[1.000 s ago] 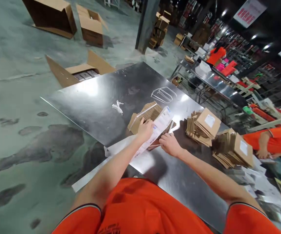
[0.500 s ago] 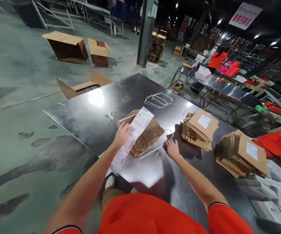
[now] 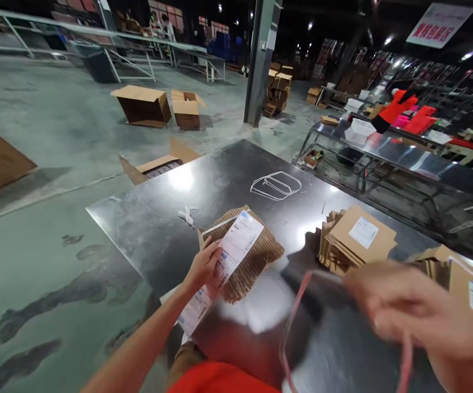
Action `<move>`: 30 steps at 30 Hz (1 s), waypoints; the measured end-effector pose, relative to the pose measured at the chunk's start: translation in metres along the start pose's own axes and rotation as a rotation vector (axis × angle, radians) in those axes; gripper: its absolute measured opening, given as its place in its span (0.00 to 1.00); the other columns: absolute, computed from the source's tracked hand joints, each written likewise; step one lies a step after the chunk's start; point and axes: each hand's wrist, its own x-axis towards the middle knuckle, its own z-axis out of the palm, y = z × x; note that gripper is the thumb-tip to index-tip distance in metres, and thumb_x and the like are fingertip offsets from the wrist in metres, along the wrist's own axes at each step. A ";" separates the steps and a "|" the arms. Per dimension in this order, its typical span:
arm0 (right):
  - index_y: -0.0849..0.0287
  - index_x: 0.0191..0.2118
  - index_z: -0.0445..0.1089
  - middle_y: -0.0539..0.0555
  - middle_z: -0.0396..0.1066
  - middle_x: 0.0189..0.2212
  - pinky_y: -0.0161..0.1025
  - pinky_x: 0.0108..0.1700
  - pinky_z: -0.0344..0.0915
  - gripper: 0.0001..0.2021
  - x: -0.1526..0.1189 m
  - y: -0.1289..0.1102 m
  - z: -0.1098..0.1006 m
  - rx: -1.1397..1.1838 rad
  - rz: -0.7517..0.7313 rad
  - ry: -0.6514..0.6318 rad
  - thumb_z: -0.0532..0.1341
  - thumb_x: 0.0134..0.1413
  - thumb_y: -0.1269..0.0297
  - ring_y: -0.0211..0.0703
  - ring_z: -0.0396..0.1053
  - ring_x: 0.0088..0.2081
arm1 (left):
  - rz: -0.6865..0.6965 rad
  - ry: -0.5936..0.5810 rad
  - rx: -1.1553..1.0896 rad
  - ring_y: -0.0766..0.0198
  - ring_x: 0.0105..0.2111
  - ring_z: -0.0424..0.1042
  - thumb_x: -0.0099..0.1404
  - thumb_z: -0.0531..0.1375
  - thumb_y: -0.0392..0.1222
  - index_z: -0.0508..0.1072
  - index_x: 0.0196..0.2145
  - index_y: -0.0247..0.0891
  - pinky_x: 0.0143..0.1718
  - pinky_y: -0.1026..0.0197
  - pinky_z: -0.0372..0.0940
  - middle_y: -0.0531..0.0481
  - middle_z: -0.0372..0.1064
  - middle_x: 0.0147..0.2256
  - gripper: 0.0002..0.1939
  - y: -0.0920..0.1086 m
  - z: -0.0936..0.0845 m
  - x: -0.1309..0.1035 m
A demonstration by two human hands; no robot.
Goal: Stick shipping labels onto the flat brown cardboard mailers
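My left hand [image 3: 206, 265] is closed on a strip of printed shipping labels [image 3: 241, 240], which lies over a bundle of flat cardboard pieces [image 3: 256, 267] on the metal table. The strip's lower end hangs past the table's near edge. A white band [image 3: 220, 222] crosses the bundle's upper left corner. At the right, close to the camera, my right hand [image 3: 400, 305] is blurred and closed on a thin plastic strapping band [image 3: 288, 333] that hangs in a loop over the table.
Stacks of flat cardboard with labels [image 3: 361, 234] stand on the table's right side. A loose band coil [image 3: 276, 185] and a crumpled white scrap [image 3: 187, 215] lie further back. Open cartons [image 3: 142, 103] sit on the floor. A person in orange [image 3: 398, 106] works beyond another table.
My right hand has moved from beside the bundle to the right and up toward the camera, drawing the strapping band with it. My left hand stays at the labels. The view has shifted left.
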 end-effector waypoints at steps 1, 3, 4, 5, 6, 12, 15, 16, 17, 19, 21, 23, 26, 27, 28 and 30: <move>0.51 0.18 0.61 0.47 0.57 0.14 0.36 0.18 0.55 0.20 0.037 0.014 -0.020 0.061 0.112 0.139 0.55 0.61 0.52 0.37 0.57 0.16 | -0.028 0.049 -0.063 0.50 0.49 0.71 0.63 0.54 0.54 0.75 0.33 0.41 0.54 0.52 0.64 0.47 0.76 0.38 0.16 0.001 -0.001 -0.002; 0.54 0.19 0.59 0.46 0.58 0.16 0.35 0.21 0.57 0.21 0.126 0.061 -0.047 0.092 0.226 0.345 0.57 0.58 0.50 0.35 0.56 0.18 | -0.101 0.189 -0.209 0.58 0.33 0.72 0.62 0.57 0.57 0.73 0.28 0.40 0.38 0.59 0.69 0.51 0.73 0.29 0.18 0.003 -0.009 -0.009; 0.55 0.20 0.59 0.46 0.57 0.16 0.35 0.23 0.58 0.20 0.172 0.090 -0.057 0.081 0.245 0.405 0.57 0.57 0.49 0.35 0.56 0.18 | -0.148 0.280 -0.284 0.62 0.28 0.69 0.61 0.58 0.59 0.72 0.27 0.40 0.31 0.63 0.67 0.53 0.71 0.26 0.19 0.002 -0.014 -0.015; 0.56 0.20 0.59 0.46 0.56 0.15 0.36 0.25 0.60 0.21 0.216 0.120 -0.064 0.030 0.298 0.451 0.58 0.56 0.48 0.35 0.57 0.19 | -0.199 0.375 -0.354 0.64 0.24 0.66 0.58 0.60 0.62 0.72 0.27 0.40 0.26 0.65 0.64 0.55 0.68 0.23 0.20 0.000 -0.019 -0.022; 0.56 0.21 0.61 0.47 0.58 0.16 0.37 0.28 0.63 0.20 0.256 0.148 -0.072 -0.052 0.347 0.480 0.58 0.56 0.48 0.37 0.61 0.21 | -0.260 0.464 -0.419 0.66 0.22 0.64 0.56 0.63 0.63 0.72 0.27 0.40 0.23 0.66 0.62 0.56 0.67 0.22 0.21 -0.003 -0.023 -0.029; 0.62 0.48 0.66 0.64 0.68 0.50 0.54 0.58 0.60 0.15 0.347 0.226 -0.115 -0.518 0.280 0.754 0.56 0.59 0.58 0.53 0.64 0.54 | -0.670 0.592 -0.676 0.58 0.32 0.75 0.42 0.70 0.65 0.78 0.30 0.46 0.30 0.61 0.72 0.53 0.78 0.32 0.23 -0.033 -0.010 -0.071; 0.62 0.56 0.63 0.65 0.59 0.61 0.57 0.63 0.54 0.19 0.302 0.228 -0.078 -0.688 0.248 0.710 0.54 0.62 0.59 0.57 0.55 0.62 | -0.768 0.513 -0.785 0.54 0.36 0.77 0.42 0.70 0.65 0.78 0.33 0.47 0.35 0.59 0.74 0.53 0.79 0.34 0.25 -0.040 0.012 -0.078; 0.62 0.55 0.64 0.66 0.59 0.61 0.61 0.62 0.53 0.19 0.278 0.230 -0.053 -0.695 0.292 0.654 0.54 0.62 0.58 0.61 0.54 0.63 | -0.770 0.484 -0.798 0.55 0.34 0.77 0.43 0.70 0.65 0.78 0.33 0.47 0.34 0.59 0.73 0.53 0.79 0.34 0.25 -0.041 0.018 -0.077; 0.61 0.54 0.65 0.66 0.63 0.59 0.63 0.61 0.54 0.19 0.251 0.232 -0.024 -0.618 0.352 0.541 0.55 0.62 0.56 0.63 0.56 0.61 | -0.754 0.448 -0.800 0.56 0.33 0.76 0.44 0.70 0.65 0.78 0.34 0.46 0.33 0.60 0.73 0.53 0.78 0.33 0.25 -0.041 0.023 -0.076; 0.59 0.53 0.67 0.65 0.71 0.50 0.59 0.56 0.62 0.20 0.194 0.239 0.039 -0.204 0.529 0.237 0.57 0.60 0.52 0.59 0.67 0.52 | -0.692 0.385 -0.772 0.59 0.31 0.75 0.46 0.69 0.64 0.77 0.33 0.43 0.32 0.62 0.71 0.53 0.77 0.31 0.24 -0.040 0.030 -0.073; 0.56 0.49 0.71 0.61 0.75 0.41 0.55 0.46 0.70 0.22 0.145 0.243 0.092 0.183 0.639 0.004 0.53 0.61 0.46 0.54 0.73 0.41 | -0.620 0.345 -0.727 0.61 0.30 0.73 0.48 0.69 0.64 0.77 0.31 0.42 0.31 0.64 0.70 0.53 0.76 0.29 0.24 -0.039 0.036 -0.068; 0.56 0.46 0.73 0.58 0.76 0.39 0.51 0.46 0.71 0.24 0.109 0.241 0.128 0.476 0.652 -0.024 0.55 0.58 0.41 0.50 0.74 0.40 | -0.568 0.322 -0.670 0.61 0.30 0.72 0.48 0.67 0.66 0.76 0.31 0.40 0.31 0.64 0.69 0.52 0.75 0.29 0.25 -0.038 0.042 -0.064; 0.59 0.48 0.73 0.59 0.76 0.45 0.50 0.51 0.69 0.29 0.069 0.225 0.159 0.789 0.683 0.173 0.67 0.45 0.43 0.51 0.74 0.43 | -0.459 0.279 -0.535 0.58 0.34 0.74 0.52 0.64 0.68 0.76 0.35 0.38 0.35 0.61 0.70 0.47 0.77 0.34 0.29 -0.031 0.042 -0.063; 0.59 0.49 0.73 0.59 0.76 0.47 0.50 0.51 0.69 0.31 0.055 0.216 0.168 0.858 0.709 0.255 0.69 0.43 0.44 0.52 0.74 0.44 | -0.390 0.257 -0.462 0.55 0.38 0.75 0.54 0.62 0.67 0.77 0.38 0.37 0.39 0.60 0.71 0.45 0.77 0.38 0.29 -0.025 0.039 -0.063; 0.59 0.50 0.73 0.60 0.75 0.47 0.51 0.50 0.70 0.31 0.039 0.206 0.180 0.919 0.736 0.333 0.69 0.42 0.44 0.53 0.74 0.44 | -0.301 0.221 -0.367 0.54 0.42 0.75 0.58 0.60 0.65 0.77 0.41 0.37 0.43 0.58 0.70 0.42 0.77 0.42 0.27 -0.017 0.034 -0.064; 0.58 0.50 0.73 0.61 0.76 0.47 0.52 0.48 0.71 0.31 0.005 0.182 0.210 1.009 0.771 0.442 0.67 0.44 0.41 0.55 0.74 0.44 | -0.086 0.106 -0.107 0.51 0.50 0.72 0.66 0.55 0.57 0.77 0.46 0.38 0.51 0.53 0.67 0.40 0.74 0.50 0.22 0.007 0.024 -0.064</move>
